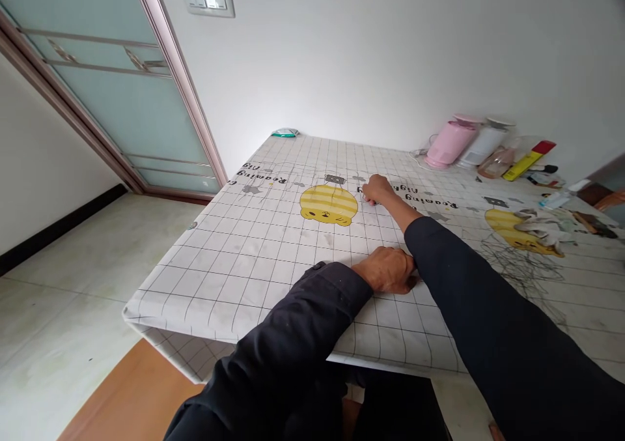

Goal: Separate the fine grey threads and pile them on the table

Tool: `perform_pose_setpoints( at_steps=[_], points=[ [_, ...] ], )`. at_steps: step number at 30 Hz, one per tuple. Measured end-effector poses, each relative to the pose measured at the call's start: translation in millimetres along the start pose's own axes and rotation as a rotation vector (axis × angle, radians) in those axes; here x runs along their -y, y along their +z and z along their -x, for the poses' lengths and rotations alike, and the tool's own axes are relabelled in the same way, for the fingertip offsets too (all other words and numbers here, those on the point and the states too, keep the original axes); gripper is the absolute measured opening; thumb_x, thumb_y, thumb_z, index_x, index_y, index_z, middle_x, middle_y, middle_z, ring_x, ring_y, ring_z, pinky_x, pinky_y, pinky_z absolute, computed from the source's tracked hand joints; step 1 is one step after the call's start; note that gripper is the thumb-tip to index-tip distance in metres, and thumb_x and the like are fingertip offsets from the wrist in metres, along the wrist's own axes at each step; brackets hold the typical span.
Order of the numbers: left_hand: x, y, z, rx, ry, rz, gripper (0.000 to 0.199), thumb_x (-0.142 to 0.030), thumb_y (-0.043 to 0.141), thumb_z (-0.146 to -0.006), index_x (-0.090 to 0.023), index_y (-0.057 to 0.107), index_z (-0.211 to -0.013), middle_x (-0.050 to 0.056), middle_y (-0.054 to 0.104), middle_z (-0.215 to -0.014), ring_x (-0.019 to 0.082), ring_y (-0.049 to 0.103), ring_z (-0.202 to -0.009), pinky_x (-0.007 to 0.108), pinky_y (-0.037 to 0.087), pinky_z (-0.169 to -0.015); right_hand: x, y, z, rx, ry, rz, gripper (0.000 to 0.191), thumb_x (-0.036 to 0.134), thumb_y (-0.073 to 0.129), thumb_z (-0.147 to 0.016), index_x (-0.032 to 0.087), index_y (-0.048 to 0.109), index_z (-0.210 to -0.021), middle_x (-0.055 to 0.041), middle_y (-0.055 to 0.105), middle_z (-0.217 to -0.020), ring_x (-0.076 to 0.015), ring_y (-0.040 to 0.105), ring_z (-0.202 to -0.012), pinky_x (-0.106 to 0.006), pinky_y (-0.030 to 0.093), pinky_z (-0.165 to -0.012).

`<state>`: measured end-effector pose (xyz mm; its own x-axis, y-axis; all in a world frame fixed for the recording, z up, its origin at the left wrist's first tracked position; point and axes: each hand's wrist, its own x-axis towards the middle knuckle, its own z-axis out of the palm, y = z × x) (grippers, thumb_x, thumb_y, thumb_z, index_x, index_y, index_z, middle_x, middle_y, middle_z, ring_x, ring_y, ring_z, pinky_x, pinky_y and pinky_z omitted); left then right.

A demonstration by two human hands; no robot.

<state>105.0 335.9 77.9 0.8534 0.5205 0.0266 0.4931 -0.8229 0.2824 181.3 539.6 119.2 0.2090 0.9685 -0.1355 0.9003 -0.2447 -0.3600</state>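
A white tablecloth with a black grid and printed yellow bears covers the table. My left hand rests on it near the front edge, curled into a fist against my right sleeve. Its palm side is hidden, so anything inside does not show. Farther back, just right of the middle bear print, my right hand presses down on the cloth with its fingers closed. A small pinkish bit shows under its fingers; whether it is a fingertip or a held thing is unclear.
Along the wall at the right stand a pink cylindrical appliance, a white one, a bottle and a yellow-red box. A crumpled cloth lies nearer. A green-white packet sits at the back left corner.
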Motion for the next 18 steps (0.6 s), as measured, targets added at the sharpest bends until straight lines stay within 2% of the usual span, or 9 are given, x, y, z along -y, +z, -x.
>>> perform_pose_setpoints(
  at_steps=[4,7,9,11,15,16,18],
  points=[
    [0.9,-1.9,1.1,0.003,-0.002,-0.022,0.037,-0.042,0.057,-0.112,-0.013,0.080,-0.117,0.017,0.083,-0.110,0.036,0.081,-0.107,0.044,0.060,-0.083,-11.9,-25.5,22.8,-0.026,-0.033,0.067,0.026,0.029,0.074,-0.104,0.005,0.082,-0.099,-0.0199,0.078,-0.075,-0.0306,0.080,-0.074,-0.041,0.066,-0.083],
    [-0.7,-5.4,4.0,0.010,-0.028,-0.029,0.036,-0.042,0.057,-0.111,-0.015,0.081,-0.112,0.017,0.083,-0.108,0.034,0.080,-0.105,0.041,0.058,-0.083,-43.7,-61.5,41.9,-0.086,-0.114,0.197,0.035,0.039,0.070,-0.107,0.008,0.083,-0.098,-0.0174,0.078,-0.075,-0.0283,0.078,-0.072,-0.040,0.063,-0.084],
    [-1.7,-7.2,5.8,-0.001,-0.051,-0.023,0.034,-0.041,0.058,-0.111,-0.016,0.081,-0.107,0.016,0.083,-0.105,0.032,0.079,-0.102,0.039,0.056,-0.082,-79.9,-90.2,55.2,-0.103,-0.186,0.345,0.037,0.040,0.062,-0.111,0.010,0.083,-0.102,-0.0158,0.080,-0.078,-0.0259,0.077,-0.072,-0.038,0.061,-0.085],
    [-1.6,-7.9,6.3,-0.009,-0.093,0.001,0.034,-0.042,0.059,-0.110,-0.018,0.081,-0.101,0.014,0.081,-0.099,0.029,0.077,-0.094,0.036,0.053,-0.079,-125.9,-119.3,70.0,-0.064,-0.181,0.502,0.038,0.037,0.058,-0.111,0.011,0.084,-0.108,-0.0170,0.082,-0.085,-0.0275,0.079,-0.082,-0.037,0.059,-0.087],
    [1.5,-6.3,4.2,-0.041,-0.156,0.087,0.031,-0.042,0.062,-0.107,-0.020,0.076,-0.090,0.008,0.076,-0.087,0.024,0.069,-0.078,0.034,0.045,-0.071,-226.7,-166.9,107.7,0.008,0.025,0.687,0.038,0.034,0.062,-0.106,0.008,0.084,-0.123,-0.0264,0.083,-0.117,-0.0392,0.077,-0.119,-0.042,0.058,-0.096],
    [2.3,-5.7,3.6,-0.049,-0.163,0.108,0.031,-0.042,0.063,-0.107,-0.020,0.074,-0.087,0.007,0.075,-0.084,0.023,0.067,-0.076,0.034,0.043,-0.070,-249.8,-175.1,118.2,0.017,0.075,0.687,0.037,0.031,0.063,-0.105,0.007,0.084,-0.122,-0.0277,0.083,-0.117,-0.0405,0.077,-0.118,-0.043,0.059,-0.096],
    [3.9,-4.4,2.5,-0.064,-0.177,0.136,0.033,-0.042,0.063,-0.105,-0.021,0.070,-0.081,0.005,0.072,-0.081,0.021,0.063,-0.073,0.034,0.040,-0.069,-291.1,-185.9,138.8,0.050,0.157,0.657,0.032,0.026,0.064,-0.103,0.005,0.086,-0.113,-0.0258,0.084,-0.097,-0.0387,0.082,-0.100,-0.042,0.061,-0.088]
  ],
)
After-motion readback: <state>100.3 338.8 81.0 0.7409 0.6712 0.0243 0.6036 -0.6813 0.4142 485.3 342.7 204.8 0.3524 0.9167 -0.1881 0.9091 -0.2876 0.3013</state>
